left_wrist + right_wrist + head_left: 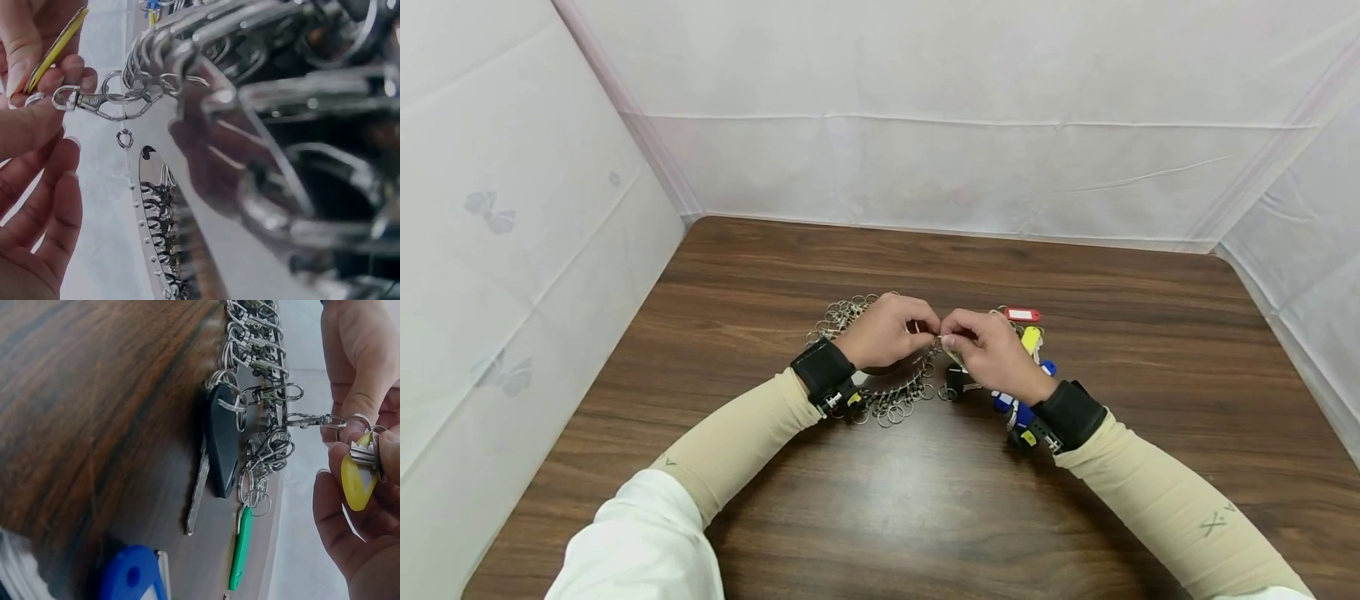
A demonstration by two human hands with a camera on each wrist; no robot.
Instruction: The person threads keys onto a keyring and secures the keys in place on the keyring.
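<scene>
Setting: a staged recording booth, not a lived-in room. A dark wood-grain table (925, 500) is enclosed at the back and on both sides by white sheeting (925, 167), creased and showing seams, with faint butterfly prints (490, 210) on the left panel. Both forearms carry black wrist straps (822, 367) with mounted devices, over beige sleeves (730, 442).

You have a dark brown wood-grain table (880, 492) under silver metal clips (253, 344). The tag pinched in your right hand (992, 354) is yellow (357, 481); others are red (1022, 314), green (240, 550), blue (131, 575) and black (222, 437). Your sleeves (737, 433) are beige, your wrist straps (823, 367) black.
</scene>
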